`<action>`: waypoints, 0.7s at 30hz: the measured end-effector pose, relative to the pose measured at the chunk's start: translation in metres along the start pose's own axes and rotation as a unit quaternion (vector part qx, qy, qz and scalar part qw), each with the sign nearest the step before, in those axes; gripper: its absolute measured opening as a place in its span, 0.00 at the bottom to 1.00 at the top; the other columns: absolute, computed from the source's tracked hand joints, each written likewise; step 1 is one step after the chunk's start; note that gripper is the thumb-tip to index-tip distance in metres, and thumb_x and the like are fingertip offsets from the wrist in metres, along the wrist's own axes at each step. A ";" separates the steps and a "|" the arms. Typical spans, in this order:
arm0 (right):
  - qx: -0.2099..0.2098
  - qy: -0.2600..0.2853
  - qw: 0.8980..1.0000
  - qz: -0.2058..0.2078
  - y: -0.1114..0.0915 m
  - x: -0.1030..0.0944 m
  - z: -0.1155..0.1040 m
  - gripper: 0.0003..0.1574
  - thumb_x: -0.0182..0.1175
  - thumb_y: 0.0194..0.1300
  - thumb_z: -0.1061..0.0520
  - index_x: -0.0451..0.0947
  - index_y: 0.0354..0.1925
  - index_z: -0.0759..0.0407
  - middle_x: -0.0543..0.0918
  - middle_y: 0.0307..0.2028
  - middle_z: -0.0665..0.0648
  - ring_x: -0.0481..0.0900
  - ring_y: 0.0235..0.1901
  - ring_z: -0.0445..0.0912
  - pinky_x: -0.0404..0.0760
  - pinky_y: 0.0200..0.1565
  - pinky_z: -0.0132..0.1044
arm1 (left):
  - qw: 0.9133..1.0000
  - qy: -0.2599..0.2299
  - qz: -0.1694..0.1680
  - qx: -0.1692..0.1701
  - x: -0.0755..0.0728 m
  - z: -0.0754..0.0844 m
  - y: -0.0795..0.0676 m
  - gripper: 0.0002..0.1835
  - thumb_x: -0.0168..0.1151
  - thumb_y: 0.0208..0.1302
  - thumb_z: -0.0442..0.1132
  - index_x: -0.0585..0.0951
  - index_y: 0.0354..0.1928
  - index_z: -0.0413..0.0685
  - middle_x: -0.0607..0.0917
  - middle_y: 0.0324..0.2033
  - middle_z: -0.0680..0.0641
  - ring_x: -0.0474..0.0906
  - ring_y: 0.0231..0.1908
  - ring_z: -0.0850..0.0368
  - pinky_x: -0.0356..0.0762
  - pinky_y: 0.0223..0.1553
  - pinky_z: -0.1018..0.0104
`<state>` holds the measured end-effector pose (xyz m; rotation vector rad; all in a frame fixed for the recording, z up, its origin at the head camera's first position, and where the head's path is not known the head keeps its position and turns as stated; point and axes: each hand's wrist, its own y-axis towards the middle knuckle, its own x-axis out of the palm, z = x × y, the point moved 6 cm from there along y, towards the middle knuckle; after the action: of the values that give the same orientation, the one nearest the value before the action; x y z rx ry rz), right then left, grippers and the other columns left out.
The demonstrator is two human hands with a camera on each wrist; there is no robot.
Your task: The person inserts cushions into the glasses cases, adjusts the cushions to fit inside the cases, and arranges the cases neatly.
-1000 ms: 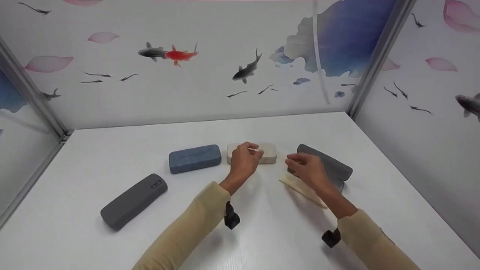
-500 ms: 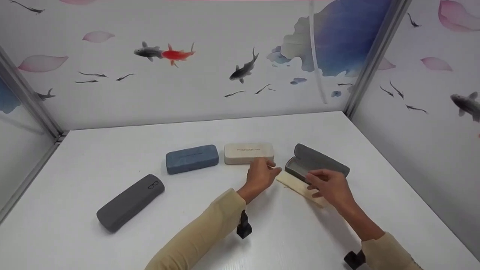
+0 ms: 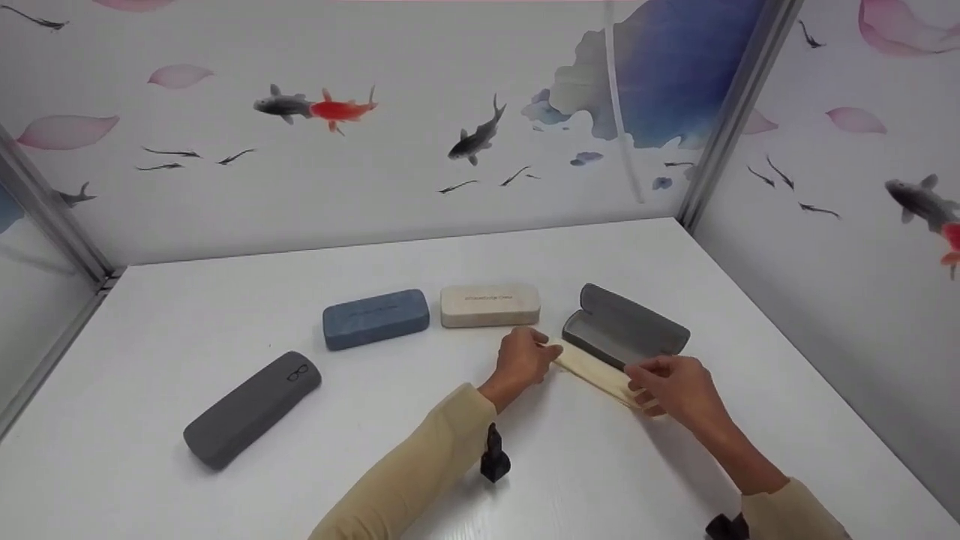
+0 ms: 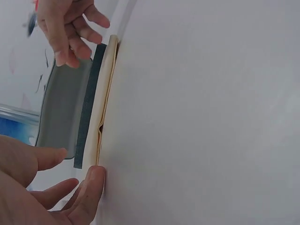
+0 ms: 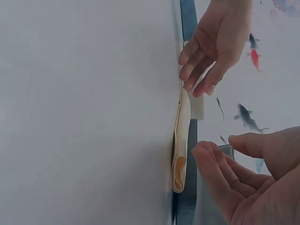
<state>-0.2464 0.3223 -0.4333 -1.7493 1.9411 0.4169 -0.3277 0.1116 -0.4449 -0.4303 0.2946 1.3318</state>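
Note:
A folded cream cloth (image 3: 596, 373) lies on the table along the near side of an open grey glasses case (image 3: 619, 326). At the cloth's left end is my left hand (image 3: 523, 356), fingertips right at its edge and thumb apart from them in the left wrist view. My right hand (image 3: 679, 386) hovers at the cloth's right end, partly covering it in the head view. Its fingers are loosely bent, with a gap to the thumb in the right wrist view. The case's lid stands up at the back, and its grey inside (image 4: 65, 108) shows.
A beige glasses case (image 3: 490, 306) and a blue one (image 3: 376, 319) sit shut toward the back. A dark grey case (image 3: 253, 409) with a glasses print lies at the left. Printed wall panels (image 3: 375, 202) border the white table (image 3: 187, 315).
My left hand has moved from in front of the beige case to the cloth's left end. My right hand has moved off the open case toward the cloth's right end, uncovering the case.

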 end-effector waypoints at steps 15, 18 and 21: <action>0.048 -0.072 0.995 -0.047 0.003 -0.002 0.015 0.24 0.66 0.66 0.55 0.81 0.51 0.74 0.88 0.28 0.56 0.83 0.26 0.44 0.84 0.29 0.39 | 1.000 0.021 -0.004 0.012 0.002 -0.001 0.011 0.18 0.64 0.66 0.34 0.80 0.53 0.26 0.88 0.39 0.36 0.86 0.27 0.57 0.83 0.27 0.70; 0.053 -0.074 0.995 -0.049 0.004 -0.001 0.018 0.24 0.66 0.65 0.56 0.80 0.52 0.73 0.87 0.28 0.56 0.83 0.26 0.44 0.84 0.29 0.38 | 0.999 0.027 0.004 0.019 0.003 -0.003 0.011 0.15 0.65 0.65 0.32 0.82 0.48 0.26 0.88 0.38 0.36 0.85 0.24 0.57 0.83 0.26 0.70; 0.054 -0.080 0.994 -0.050 0.005 0.000 0.021 0.23 0.68 0.63 0.57 0.80 0.50 0.72 0.87 0.28 0.56 0.83 0.25 0.44 0.84 0.29 0.38 | 0.999 0.031 0.010 0.025 0.004 -0.004 0.011 0.10 0.66 0.63 0.30 0.84 0.43 0.27 0.88 0.36 0.37 0.85 0.22 0.56 0.82 0.23 0.71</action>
<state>-0.2478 0.3343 -0.4514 -1.6825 1.7243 0.3966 -0.3370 0.1156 -0.4514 -0.4281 0.3836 1.3295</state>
